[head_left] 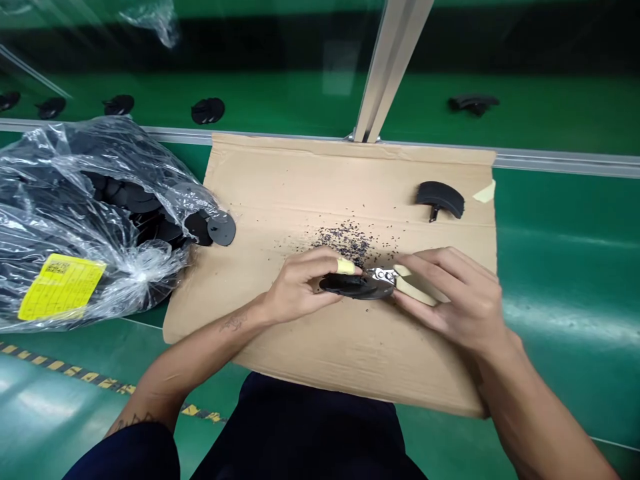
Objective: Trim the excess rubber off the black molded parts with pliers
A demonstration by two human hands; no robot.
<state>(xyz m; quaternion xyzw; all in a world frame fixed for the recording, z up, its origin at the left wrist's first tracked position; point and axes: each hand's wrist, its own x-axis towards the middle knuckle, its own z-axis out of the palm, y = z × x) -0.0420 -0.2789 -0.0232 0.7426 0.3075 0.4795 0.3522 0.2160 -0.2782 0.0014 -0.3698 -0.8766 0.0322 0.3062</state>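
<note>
Between the fingers of my left hand (305, 283) is a round black plastic disc (345, 287), tilted nearly edge-on, with raised parts on its upper side. Yellowish tape wraps one of that hand's fingertips. My right hand (460, 297) is closed around the pale handles of small cutting pliers (387, 275). Their metal jaws meet the disc's upper side close to my left fingertip; I cannot make out what lies between the jaws. Just beyond the hands, many tiny black scraps (347, 241) are scattered on a cardboard sheet (310, 357).
A clear plastic bag (65, 193) of black discs, with a yellow label (63, 287), lies at the left. One loose disc (221, 229) rests by its mouth. A curved black part (440, 199) sits at the cardboard's back right. Behind stands a glass panel with a metal post (393, 67).
</note>
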